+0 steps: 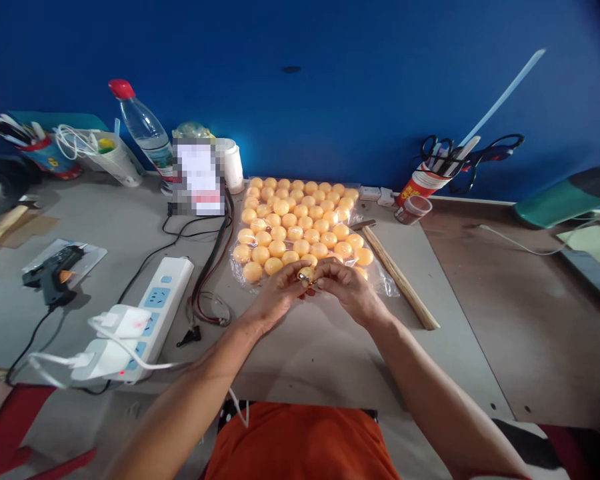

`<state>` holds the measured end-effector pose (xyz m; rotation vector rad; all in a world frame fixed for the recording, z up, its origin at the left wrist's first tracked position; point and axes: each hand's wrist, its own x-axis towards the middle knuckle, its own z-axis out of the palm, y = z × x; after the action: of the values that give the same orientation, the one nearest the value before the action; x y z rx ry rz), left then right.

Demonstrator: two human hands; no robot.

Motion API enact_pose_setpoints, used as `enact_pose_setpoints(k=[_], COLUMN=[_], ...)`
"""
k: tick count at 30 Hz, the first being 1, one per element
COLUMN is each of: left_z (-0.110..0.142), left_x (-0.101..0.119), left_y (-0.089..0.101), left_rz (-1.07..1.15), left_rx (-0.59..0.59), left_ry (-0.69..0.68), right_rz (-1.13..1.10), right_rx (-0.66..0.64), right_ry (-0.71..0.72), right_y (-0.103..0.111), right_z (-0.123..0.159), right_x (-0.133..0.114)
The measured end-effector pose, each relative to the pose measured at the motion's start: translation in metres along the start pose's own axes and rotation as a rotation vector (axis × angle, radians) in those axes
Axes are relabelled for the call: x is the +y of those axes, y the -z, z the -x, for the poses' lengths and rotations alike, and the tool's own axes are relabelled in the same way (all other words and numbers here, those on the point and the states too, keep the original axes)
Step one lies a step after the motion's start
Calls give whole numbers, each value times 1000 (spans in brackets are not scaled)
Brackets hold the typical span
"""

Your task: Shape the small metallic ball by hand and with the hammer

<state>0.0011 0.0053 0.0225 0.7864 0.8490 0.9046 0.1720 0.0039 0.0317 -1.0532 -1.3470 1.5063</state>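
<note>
My left hand [280, 293] and my right hand [347, 285] meet over the near edge of a bag of balls. Between their fingertips they pinch a small yellowish round piece [307, 274] with a dark, shiny patch on it; its exact kind is too small to make out. Just beyond lie many orange-yellow balls [295, 233], like table tennis balls, in rows inside a clear plastic bag [391, 285]. To the right of my right hand rests a hammer with a wooden handle [400, 279], its head near the bag.
On the left are a white power strip [173, 287] with plugged-in chargers, a black glue gun [55, 270] and loose cables. A bottle [147, 130], a blurred-out upright panel [199, 177] and cups of tools stand along the blue wall. A small jar [414, 209] stands back right.
</note>
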Motion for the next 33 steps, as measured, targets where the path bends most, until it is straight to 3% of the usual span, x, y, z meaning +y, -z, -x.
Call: enact_pose_setpoints(k=[21,33], left_z=[-4,-8], left_x=[-9,-16], left_y=[4,7], left_rz=[-104,-114], left_rx=[-28,-32], left_ry=[-52,-75], right_rz=[35,242], right_rx=[55,149], right_ry=[-53,-48], right_y=[0,0], right_z=[0,0], right_x=[0,2])
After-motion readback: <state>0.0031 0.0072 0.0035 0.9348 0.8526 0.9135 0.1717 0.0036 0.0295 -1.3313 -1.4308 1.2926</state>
